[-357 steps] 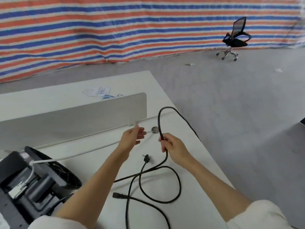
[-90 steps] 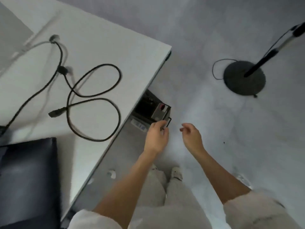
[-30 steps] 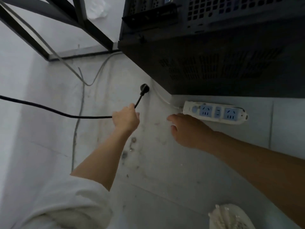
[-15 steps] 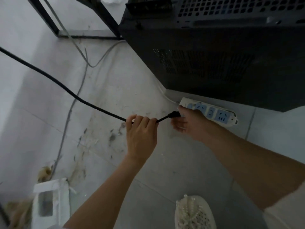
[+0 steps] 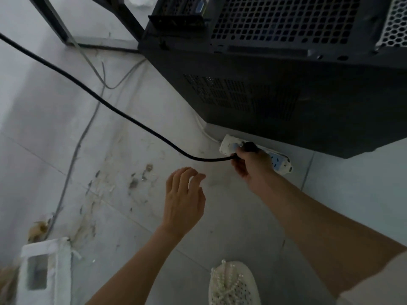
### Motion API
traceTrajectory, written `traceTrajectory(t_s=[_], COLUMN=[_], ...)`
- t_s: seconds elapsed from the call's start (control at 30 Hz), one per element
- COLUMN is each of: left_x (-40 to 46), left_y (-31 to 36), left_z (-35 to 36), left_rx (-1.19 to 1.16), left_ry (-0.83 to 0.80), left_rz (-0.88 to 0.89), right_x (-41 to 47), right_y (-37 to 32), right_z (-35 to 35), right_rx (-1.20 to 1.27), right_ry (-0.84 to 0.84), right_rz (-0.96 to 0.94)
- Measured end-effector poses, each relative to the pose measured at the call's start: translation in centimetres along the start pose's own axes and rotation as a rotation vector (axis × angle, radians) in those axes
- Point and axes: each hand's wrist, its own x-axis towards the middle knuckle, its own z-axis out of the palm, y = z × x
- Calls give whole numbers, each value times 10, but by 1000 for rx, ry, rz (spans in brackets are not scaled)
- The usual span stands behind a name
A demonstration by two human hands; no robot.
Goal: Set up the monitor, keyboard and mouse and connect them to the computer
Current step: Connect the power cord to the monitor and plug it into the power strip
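I am looking under the desk at the floor. A black computer tower (image 5: 286, 73) stands at the upper right. Beside its base lies a white power strip (image 5: 279, 160) with blue sockets. My right hand (image 5: 253, 164) grips the black plug (image 5: 250, 146) of a black power cable (image 5: 105, 102) and holds it on the strip's left socket. The cable runs from the plug up to the left edge. My left hand (image 5: 185, 199) hovers over the floor with relaxed fingers, holding nothing.
Thin grey cables (image 5: 77, 146) trail across the dirty tiled floor. Black desk legs (image 5: 55, 20) stand at the upper left. A white box (image 5: 41, 274) lies at the lower left, and my white shoe (image 5: 233, 285) is at the bottom.
My left hand has let go of the black cable and drawn back. My right hand has taken the plug and moved it onto the power strip.
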Motion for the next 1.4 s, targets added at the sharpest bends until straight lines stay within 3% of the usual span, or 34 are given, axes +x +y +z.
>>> traceTrajectory(t_s=[0.17, 0.3, 0.47, 0.73, 0.9, 0.97, 1.13, 1.27, 1.4], left_x=[44, 76, 93, 48, 21, 21, 21, 21, 24], left_y=[5, 15, 21, 16, 14, 12, 4, 3, 8], left_z=[28, 64, 87, 55, 16, 1, -23, -34, -38], left_rx=[-58, -135, -196, 2, -49, -17, 149, 165, 174], left_ry=[-526, -664, -500, -581, -558, -500, -289, -101, -37], left_rz=[-257, -156, -214, -193, -276, -309, -350, -464, -485], right_x=[4, 8, 11, 5, 2, 3, -4, -10, -16], right_y=[-6, -11, -21, -28, -25, -23, -18, -14, -19], right_z=[-16, -20, -18, -17, -6, -1, 8, -3, -15], right_rx=[-63, -138, -183, -126, -367, -484, -507, -439, -255], right_ry=[21, 16, 20, -190, -194, -169, -99, -213, -328], right_rz=[39, 14, -85, 6, -41, -89, -108, 22, 138])
